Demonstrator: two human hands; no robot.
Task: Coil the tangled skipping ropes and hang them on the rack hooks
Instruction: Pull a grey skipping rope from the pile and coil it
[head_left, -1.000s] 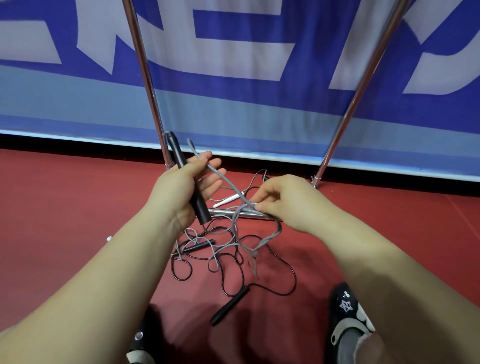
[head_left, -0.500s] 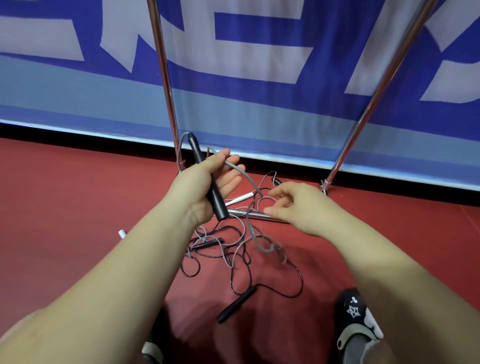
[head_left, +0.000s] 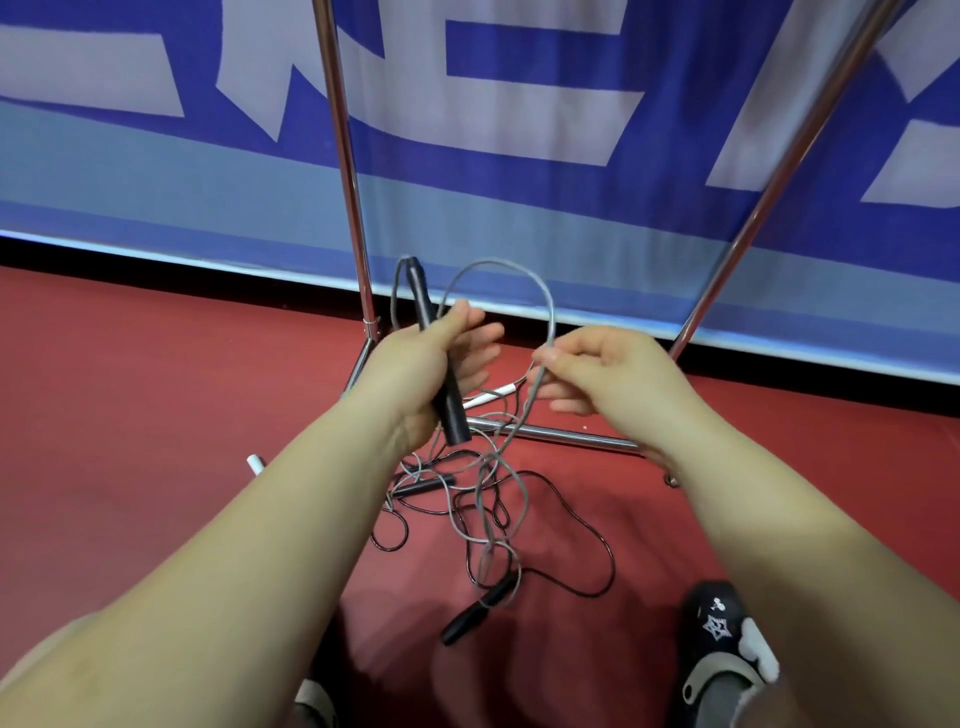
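We crouch before the chrome tube rack (head_left: 343, 156), whose base bar rests on the red sports floor (head_left: 130, 415); its hooks are out of view. The tangle of thin black and grey skipping ropes (head_left: 483, 499) lies on the floor between our arms. Our left hand (head_left: 415, 364) grips the black cylindrical handle (head_left: 441, 374) of the grey cord (head_left: 540, 296), which arches to our right hand (head_left: 608, 374), pinching it between thumb and forefinger. We judge the cord light, limp and slick, prone to snagging; better to hold the stiff handle and feed loops across.
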